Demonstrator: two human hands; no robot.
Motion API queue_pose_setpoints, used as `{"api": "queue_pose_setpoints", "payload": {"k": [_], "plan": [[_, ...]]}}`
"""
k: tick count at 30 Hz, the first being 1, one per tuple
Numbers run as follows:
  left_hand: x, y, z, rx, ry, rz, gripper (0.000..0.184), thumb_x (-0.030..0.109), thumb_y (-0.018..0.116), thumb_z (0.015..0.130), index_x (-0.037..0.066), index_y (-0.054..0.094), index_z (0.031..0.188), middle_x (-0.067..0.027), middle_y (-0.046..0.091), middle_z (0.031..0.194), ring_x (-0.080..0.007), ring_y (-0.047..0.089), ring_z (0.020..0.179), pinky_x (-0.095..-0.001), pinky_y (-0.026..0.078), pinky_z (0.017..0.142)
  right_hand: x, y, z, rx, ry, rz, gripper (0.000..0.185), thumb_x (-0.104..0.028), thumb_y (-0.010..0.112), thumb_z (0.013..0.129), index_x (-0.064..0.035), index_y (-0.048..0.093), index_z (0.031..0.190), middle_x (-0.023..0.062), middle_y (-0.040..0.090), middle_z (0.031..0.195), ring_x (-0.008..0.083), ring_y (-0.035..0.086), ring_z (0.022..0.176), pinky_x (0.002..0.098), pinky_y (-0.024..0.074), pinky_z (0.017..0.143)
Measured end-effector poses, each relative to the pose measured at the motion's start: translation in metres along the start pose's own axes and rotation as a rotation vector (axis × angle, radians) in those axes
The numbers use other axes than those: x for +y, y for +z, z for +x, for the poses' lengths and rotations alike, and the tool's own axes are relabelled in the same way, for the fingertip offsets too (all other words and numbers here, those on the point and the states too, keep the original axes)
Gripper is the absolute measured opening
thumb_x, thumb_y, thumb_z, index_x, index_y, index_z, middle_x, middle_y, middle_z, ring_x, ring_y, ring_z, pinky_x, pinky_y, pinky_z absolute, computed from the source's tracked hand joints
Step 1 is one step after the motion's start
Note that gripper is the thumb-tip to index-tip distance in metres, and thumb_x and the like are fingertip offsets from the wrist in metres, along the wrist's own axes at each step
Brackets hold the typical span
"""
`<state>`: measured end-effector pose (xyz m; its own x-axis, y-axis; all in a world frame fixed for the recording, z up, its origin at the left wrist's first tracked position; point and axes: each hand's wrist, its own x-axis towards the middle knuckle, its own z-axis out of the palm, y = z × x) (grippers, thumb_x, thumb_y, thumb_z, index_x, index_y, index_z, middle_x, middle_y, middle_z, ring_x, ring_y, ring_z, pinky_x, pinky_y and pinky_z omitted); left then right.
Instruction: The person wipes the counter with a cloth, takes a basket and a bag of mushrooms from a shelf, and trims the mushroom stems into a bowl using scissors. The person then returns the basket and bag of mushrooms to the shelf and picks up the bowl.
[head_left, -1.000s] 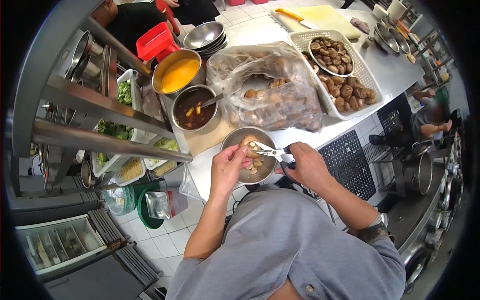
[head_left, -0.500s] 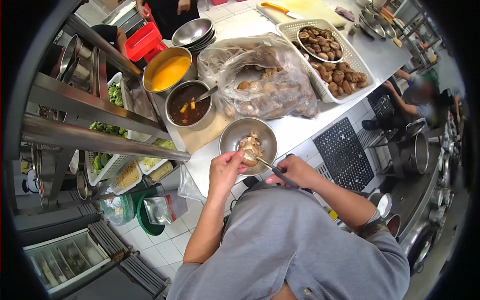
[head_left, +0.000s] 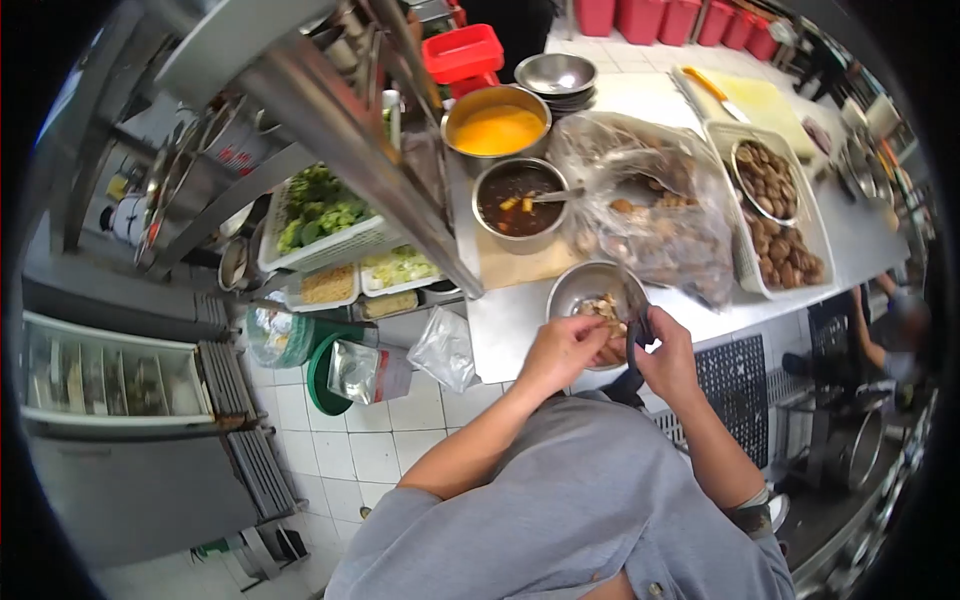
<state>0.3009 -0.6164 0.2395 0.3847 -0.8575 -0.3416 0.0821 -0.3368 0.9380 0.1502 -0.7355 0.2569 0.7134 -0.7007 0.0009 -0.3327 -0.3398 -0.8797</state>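
Note:
A steel bowl (head_left: 566, 291) stands at the table's front edge with pale, cut mushroom pieces (head_left: 600, 306) inside. My left hand (head_left: 566, 348) is at the bowl's near side, its fingers pinched together over the pieces. What they hold is hidden. My right hand (head_left: 668, 352) grips dark-handled scissors (head_left: 639, 335), the blades tilted up beside the bowl's right rim. Behind the bowl lies a large clear plastic bag (head_left: 650, 235) of mushrooms. A white basket (head_left: 748, 268) at the right holds whole mushrooms (head_left: 785, 250) and a bowl of mushrooms (head_left: 765, 178).
A pot of dark sauce (head_left: 520, 240) with a spoon and a pot of yellow liquid (head_left: 497, 128) stand left of the bag. Stacked bowls (head_left: 556, 76) are behind. A metal shelf post (head_left: 400, 190) rises at the left. A knife (head_left: 715, 92) lies on a board (head_left: 765, 115).
The view has turned, so everything sits further right. My left hand held a mushroom against the scissors; now the blades point upward, apart from my left fingers.

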Motion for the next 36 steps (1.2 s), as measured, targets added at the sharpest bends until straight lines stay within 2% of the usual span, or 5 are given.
{"api": "queue_pose_setpoints", "payload": {"k": [6,9,17,23,36], "plan": [[0.003,-0.007,-0.009,0.084,0.049,0.126,0.032,0.022,0.061,0.095,-0.004,0.069,0.113,-0.011,0.072,0.08,-0.0129,0.069,0.069,-0.0281,0.056,0.064,0.01,0.008,0.017,-0.078,-0.168,-0.113,0.02,-0.004,0.077,0.08,0.0015,0.062,0.092,0.003,0.061,0.074,0.0079,0.053,0.067,0.0255,0.0448,0.061],[0.009,-0.013,-0.016,0.14,0.13,0.229,0.031,0.023,0.063,0.094,-0.002,0.07,0.111,-0.0137,0.072,0.077,-0.0169,0.07,0.071,-0.0309,0.055,0.066,0.006,0.017,0.02,-0.089,0.163,0.361,0.02,-0.005,0.075,0.083,0.0,0.062,0.097,-0.0011,0.061,0.077,0.0048,0.055,0.07,0.0224,0.0446,0.061],[-0.02,-0.022,-0.017,0.378,0.159,0.148,0.034,0.02,0.064,0.093,-0.003,0.066,0.118,-0.0152,0.071,0.083,-0.0224,0.07,0.074,-0.0336,0.055,0.068,0.024,0.0,0.036,-0.178,0.191,0.229,0.017,-0.01,0.071,0.09,0.0017,0.064,0.1,-0.0015,0.063,0.08,0.0052,0.057,0.071,0.0224,0.0444,0.061],[-0.003,-0.028,-0.006,0.39,0.119,-0.301,0.033,0.014,0.059,0.1,-0.006,0.061,0.126,-0.0108,0.07,0.101,-0.0137,0.068,0.083,-0.0254,0.059,0.073,0.015,-0.034,0.002,-0.547,0.252,0.089,0.064,-0.05,0.089,0.067,-0.0006,0.057,0.091,0.003,0.055,0.075,0.0134,0.049,0.07,0.0314,0.0444,0.064],[0.026,-0.002,-0.008,0.257,0.143,-0.198,0.029,0.008,0.058,0.099,-0.008,0.059,0.123,-0.0129,0.069,0.107,-0.0154,0.069,0.091,-0.0272,0.059,0.078,0.035,-0.041,-0.012,-0.784,0.429,0.386,0.075,-0.039,0.093,0.067,-0.0005,0.056,0.119,-0.0015,0.058,0.094,0.0088,0.053,0.085,0.0252,0.0458,0.074]]}}
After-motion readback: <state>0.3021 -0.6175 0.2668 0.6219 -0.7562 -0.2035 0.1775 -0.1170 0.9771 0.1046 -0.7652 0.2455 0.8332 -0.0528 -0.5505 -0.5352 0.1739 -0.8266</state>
